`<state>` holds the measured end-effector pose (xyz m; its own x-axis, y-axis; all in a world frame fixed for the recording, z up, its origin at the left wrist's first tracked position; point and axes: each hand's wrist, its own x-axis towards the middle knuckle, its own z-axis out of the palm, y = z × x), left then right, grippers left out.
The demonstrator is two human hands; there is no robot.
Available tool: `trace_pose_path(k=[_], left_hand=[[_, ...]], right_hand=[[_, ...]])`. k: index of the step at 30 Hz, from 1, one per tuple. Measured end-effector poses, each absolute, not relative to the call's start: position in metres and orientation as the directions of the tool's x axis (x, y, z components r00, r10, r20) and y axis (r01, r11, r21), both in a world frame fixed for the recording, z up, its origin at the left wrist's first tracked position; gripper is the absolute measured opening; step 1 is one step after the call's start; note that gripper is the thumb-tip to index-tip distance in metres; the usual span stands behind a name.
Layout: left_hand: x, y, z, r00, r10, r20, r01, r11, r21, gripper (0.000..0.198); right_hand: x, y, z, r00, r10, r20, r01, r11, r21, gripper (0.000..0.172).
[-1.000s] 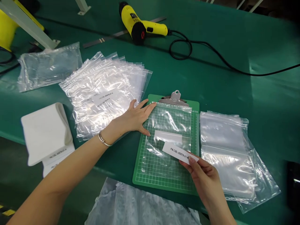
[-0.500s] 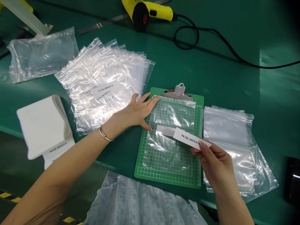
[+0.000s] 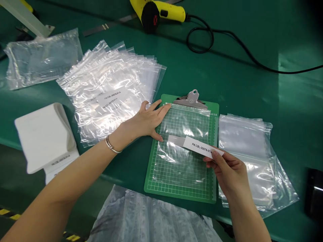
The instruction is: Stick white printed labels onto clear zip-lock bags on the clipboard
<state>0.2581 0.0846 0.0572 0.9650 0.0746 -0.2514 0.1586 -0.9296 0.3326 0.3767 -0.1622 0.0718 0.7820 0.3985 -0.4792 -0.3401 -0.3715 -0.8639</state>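
A clear zip bag (image 3: 184,148) lies on a green gridded clipboard (image 3: 214,188) under its metal clip (image 3: 191,98). My left hand (image 3: 148,121) rests flat, fingers spread, on the bag's left edge and the board's upper left corner. My right hand (image 3: 227,169) pinches the right end of a white printed label (image 3: 200,148) and holds it just over the middle of the bag, beside a pale strip on the bag.
A fanned stack of labelled clear bags (image 3: 111,90) lies to the left, plain bags (image 3: 249,158) to the right, another bag pile (image 3: 40,58) far left. A white label stack (image 3: 44,137) sits at the table's edge. A yellow heat gun (image 3: 156,11) and black cable (image 3: 227,37) lie behind.
My right hand carried the label up from the bag's lower part to its middle, then shifted it slightly left. My left hand stayed in place.
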Motion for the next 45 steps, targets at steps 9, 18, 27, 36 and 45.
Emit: trace_pose_path(k=[9,18,27,36,45], left_hand=[[0.259,0.085,0.056,0.955,0.089,-0.283,0.185,-0.925,0.331,0.114],[0.258,0.085,0.053,0.963,0.08,-0.257,0.171,-0.92,0.353,0.11],[0.259,0.084,0.055,0.951,0.082,-0.298,0.186,-0.921,0.341,0.116],[0.259,0.084,0.055,0.951,0.084,-0.298,0.19,-0.918,0.348,0.112],[0.258,0.085,0.051,0.961,0.071,-0.267,0.174,-0.906,0.385,0.108]], right_hand=[[0.38,-0.133,0.064,0.608,0.553,-0.569,-0.342,-0.465,-0.817,0.035],[0.379,-0.128,0.06,0.592,0.534,-0.603,-0.347,-0.507,-0.789,0.038],[0.38,-0.131,0.062,0.579,0.549,-0.603,-0.331,-0.517,-0.789,0.032],[0.378,-0.13,0.061,0.603,0.528,-0.598,-0.33,-0.518,-0.789,0.033],[0.378,-0.126,0.063,0.604,0.519,-0.605,-0.319,-0.539,-0.78,0.033]])
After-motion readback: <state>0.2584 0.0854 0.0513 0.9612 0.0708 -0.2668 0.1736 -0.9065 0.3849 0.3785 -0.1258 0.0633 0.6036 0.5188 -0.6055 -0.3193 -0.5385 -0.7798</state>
